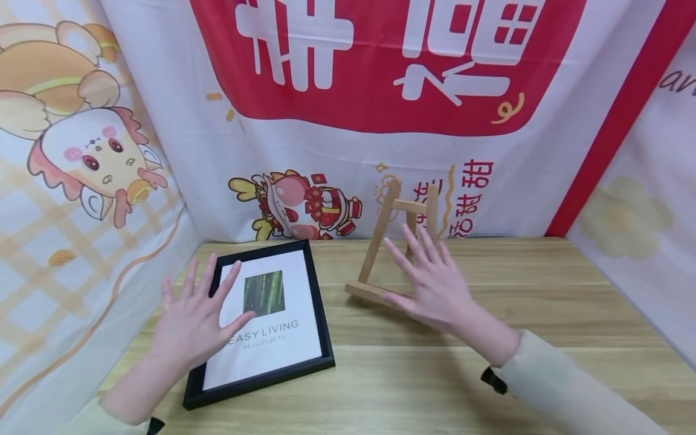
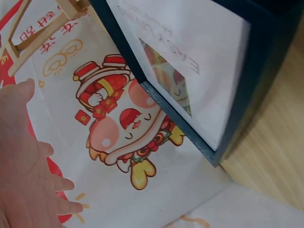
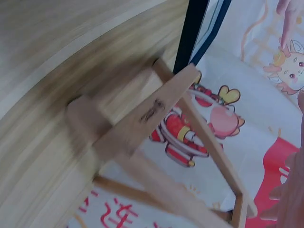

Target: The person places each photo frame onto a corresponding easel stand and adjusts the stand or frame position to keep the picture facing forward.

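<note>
A black picture frame lies on the table at left, its white sheet printed with a small green picture and "EASY LIVING". My left hand hovers over the frame's left side with fingers spread, holding nothing. To the right a small wooden easel stands upright near the back cloth. My right hand, fingers spread wide, overlaps the easel's right part in the head view and hides some of its ledge. In the right wrist view the easel shows close up, with that hand at the right edge, gripping nothing.
The wood-grain table is bounded by a back cloth with red and cartoon prints. Side cloths stand at left and right. Both sleeves are pale, with a black piece at each cuff.
</note>
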### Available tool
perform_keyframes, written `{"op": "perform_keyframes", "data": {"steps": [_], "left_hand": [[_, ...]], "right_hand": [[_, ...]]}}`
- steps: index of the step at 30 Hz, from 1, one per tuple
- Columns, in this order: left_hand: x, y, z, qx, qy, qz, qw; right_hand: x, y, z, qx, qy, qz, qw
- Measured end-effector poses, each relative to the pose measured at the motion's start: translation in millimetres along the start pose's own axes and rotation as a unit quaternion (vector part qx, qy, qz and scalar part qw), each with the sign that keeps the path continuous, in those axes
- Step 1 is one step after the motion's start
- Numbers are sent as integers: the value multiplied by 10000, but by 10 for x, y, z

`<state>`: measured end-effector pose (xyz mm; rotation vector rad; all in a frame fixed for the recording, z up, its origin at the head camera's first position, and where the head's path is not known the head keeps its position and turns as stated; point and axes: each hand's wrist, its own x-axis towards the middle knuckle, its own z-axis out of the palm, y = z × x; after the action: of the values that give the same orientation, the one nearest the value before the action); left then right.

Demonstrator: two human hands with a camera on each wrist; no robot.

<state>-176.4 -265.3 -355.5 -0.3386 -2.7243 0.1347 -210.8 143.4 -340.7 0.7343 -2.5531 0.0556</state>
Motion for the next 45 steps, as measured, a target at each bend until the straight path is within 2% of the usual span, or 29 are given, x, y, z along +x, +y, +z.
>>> {"op": "perform_keyframes", "data": {"steps": [7, 14, 18, 22, 27, 32, 40, 45], "left_hand": [[-50, -156, 87, 97, -124, -138, 9998], [-62, -344, 196, -116, -251, -206, 9994], [-84, -504, 286, -290, -359, -168, 9988], [-131, -700, 374, -482, -603, -221, 9968], [-179, -871, 455, -780, -1005, -343, 9913], [-186, -930, 530, -1282, -1361, -475, 9812], [-210, -986, 736, -1779, -1516, -507, 9710], [-225, -991, 843, -1701, -1593, -436, 9715]], "right_hand": [[223, -250, 212, 374, -320, -63, 9988], [430, -457, 462, 463, -584, -261, 9969], [541, -567, 618, 533, -825, -224, 9949], [666, -685, 764, 620, -1148, -179, 9913], [824, -797, 896, 951, -1567, -319, 9825], [1000, -833, 1004, 1114, -2005, -423, 9724], [1164, -786, 1159, 1469, -2673, -190, 9521], [1182, -742, 1252, 1673, -2983, 129, 9396]]}}
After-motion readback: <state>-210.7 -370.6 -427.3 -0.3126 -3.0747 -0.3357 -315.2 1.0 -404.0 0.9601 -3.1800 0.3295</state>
